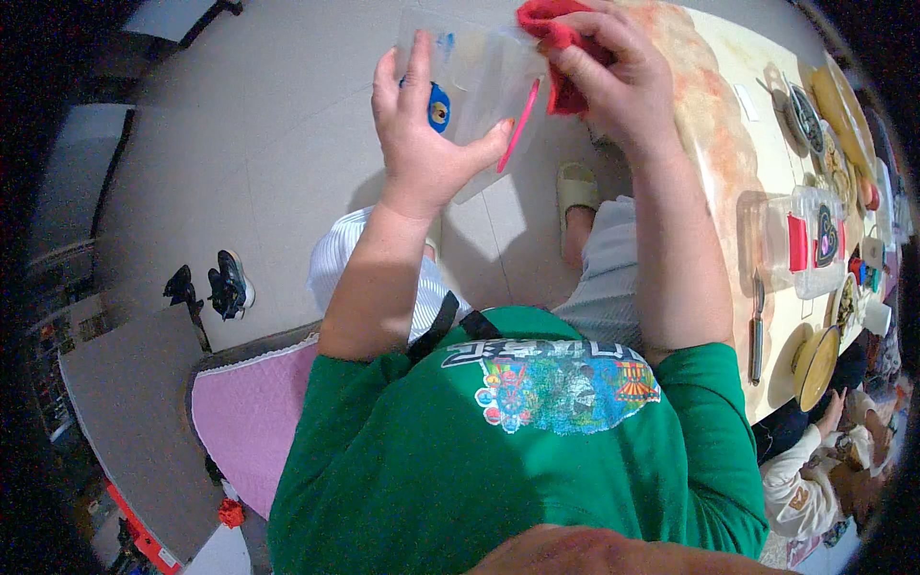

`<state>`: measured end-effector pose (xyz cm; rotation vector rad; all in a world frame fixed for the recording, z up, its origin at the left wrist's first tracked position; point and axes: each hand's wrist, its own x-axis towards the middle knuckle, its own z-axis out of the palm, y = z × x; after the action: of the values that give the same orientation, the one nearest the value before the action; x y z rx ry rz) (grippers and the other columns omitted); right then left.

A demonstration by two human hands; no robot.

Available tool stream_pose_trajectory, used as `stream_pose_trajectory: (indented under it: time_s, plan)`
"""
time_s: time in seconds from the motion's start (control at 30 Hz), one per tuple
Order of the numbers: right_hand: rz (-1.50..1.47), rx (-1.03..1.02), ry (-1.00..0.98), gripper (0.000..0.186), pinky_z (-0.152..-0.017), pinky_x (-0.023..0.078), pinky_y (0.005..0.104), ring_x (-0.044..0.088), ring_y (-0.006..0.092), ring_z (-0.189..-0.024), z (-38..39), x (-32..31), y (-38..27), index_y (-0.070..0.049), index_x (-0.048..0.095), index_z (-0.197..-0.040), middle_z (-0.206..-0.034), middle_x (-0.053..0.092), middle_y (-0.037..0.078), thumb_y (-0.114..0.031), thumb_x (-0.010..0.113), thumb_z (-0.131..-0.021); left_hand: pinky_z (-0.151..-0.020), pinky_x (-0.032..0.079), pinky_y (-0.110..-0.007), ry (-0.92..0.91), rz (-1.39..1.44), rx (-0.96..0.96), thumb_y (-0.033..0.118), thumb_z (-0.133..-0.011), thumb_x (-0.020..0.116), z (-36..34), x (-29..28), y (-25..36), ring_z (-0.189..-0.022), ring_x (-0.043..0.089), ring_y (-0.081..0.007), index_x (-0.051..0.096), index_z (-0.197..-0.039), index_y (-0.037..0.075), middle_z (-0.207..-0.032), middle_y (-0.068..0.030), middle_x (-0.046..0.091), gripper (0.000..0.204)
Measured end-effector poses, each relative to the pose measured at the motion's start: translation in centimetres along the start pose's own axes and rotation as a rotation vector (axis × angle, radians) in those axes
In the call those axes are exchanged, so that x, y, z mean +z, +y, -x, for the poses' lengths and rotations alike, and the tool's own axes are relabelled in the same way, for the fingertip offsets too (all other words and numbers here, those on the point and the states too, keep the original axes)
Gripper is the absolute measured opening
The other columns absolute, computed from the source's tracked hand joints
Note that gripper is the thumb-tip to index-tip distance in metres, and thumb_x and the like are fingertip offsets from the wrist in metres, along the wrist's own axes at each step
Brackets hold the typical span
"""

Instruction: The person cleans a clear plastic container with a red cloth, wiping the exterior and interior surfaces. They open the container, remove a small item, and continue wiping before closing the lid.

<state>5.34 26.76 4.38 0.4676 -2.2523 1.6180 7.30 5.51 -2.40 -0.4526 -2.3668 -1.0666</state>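
My left hand (419,144) grips a clear plastic box (479,57) held up over the floor. Its fingers spread across one side and the thumb presses near a pink strip (520,125). A round blue shape with a dark spot (439,107) shows on the box beside my fingers. In my right hand (623,77) is a bunched red cloth (567,91), pinched between thumb and fingers. The cloth is at the box's right edge; whether it touches the box, I cannot tell.
On my right stands a table (724,153) bearing a knife (757,331), a yellow bowl (816,369), dishes and another clear box (815,278). A person (810,489) sits at its near end. To the left are dark shoes (230,285) and a pink-covered seat (254,412).
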Motion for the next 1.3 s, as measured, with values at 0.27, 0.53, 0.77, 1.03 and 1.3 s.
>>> stream_pose_trajectory:
  time_s: [0.27, 0.53, 0.77, 1.03, 1.3]
  plan:
    - [0.063, -0.174, -0.110, 0.010, -0.088, 0.050, 0.0345, 0.062, 0.0249, -0.100, -0.3, 0.4, -0.8, -0.001, 0.067, -0.096, -0.105, 0.065, 0.012, -0.001, 0.067, -0.086, -0.108, 0.038, -0.051, -0.015, -0.038, 0.040, 0.036, -0.057, 0.089, -0.1, -0.8, -0.7, -0.131, 0.040, -0.0434, 0.036, -0.154, 0.015, -0.147, -0.0269, 0.031, 0.113]
    - [-0.036, -0.031, -0.113, 0.014, -0.090, 0.049, 0.0321, 0.061, 0.0204, -0.103, -0.4, -0.9, 1.2, 0.002, 0.067, -0.103, -0.111, 0.065, 0.013, -0.004, 0.065, -0.091, -0.108, 0.038, -0.053, -0.002, -0.042, 0.089, 0.037, -0.059, 0.087, -0.2, -0.9, -0.5, -0.135, 0.037, -0.0435, 0.033, -0.156, 0.015, -0.149, -0.0262, 0.029, 0.113]
    - [-0.527, 0.305, 0.239, 0.019, -0.067, 0.052, 0.0252, 0.065, 0.0122, -0.079, -1.2, -1.5, 3.2, 0.000, 0.068, -0.107, -0.095, 0.068, 0.005, -0.017, 0.061, -0.101, -0.106, 0.048, -0.048, -0.049, 1.196, -0.516, 0.050, -0.074, 0.081, -0.6, -0.9, -1.7, -0.129, 0.050, -0.0310, 0.036, -0.152, 0.012, -0.140, -0.0147, 0.047, 0.097]
    - [0.475, -0.553, 0.061, 0.029, -0.091, 0.051, 0.0383, 0.062, 0.0306, -0.107, 2.4, 2.5, -2.2, -0.011, 0.072, -0.112, -0.118, 0.066, 0.013, -0.005, 0.069, -0.084, -0.097, 0.057, -0.043, -0.085, 1.313, -0.656, 0.066, -0.079, 0.072, -1.0, -1.0, -1.9, -0.114, 0.064, -0.0244, 0.055, -0.135, 0.009, -0.125, -0.0112, 0.064, 0.082]
    - [0.126, -0.237, 0.143, 0.021, -0.084, 0.050, 0.0352, 0.064, 0.0285, -0.095, -0.8, 0.0, -0.2, -0.004, 0.070, -0.106, -0.103, 0.068, 0.014, 0.001, 0.066, -0.085, -0.089, 0.059, -0.040, -0.317, 1.311, -0.799, 0.064, -0.082, 0.069, 1.0, 0.4, -1.4, -0.107, 0.066, -0.0229, 0.058, -0.131, 0.008, -0.119, -0.0098, 0.066, 0.075]
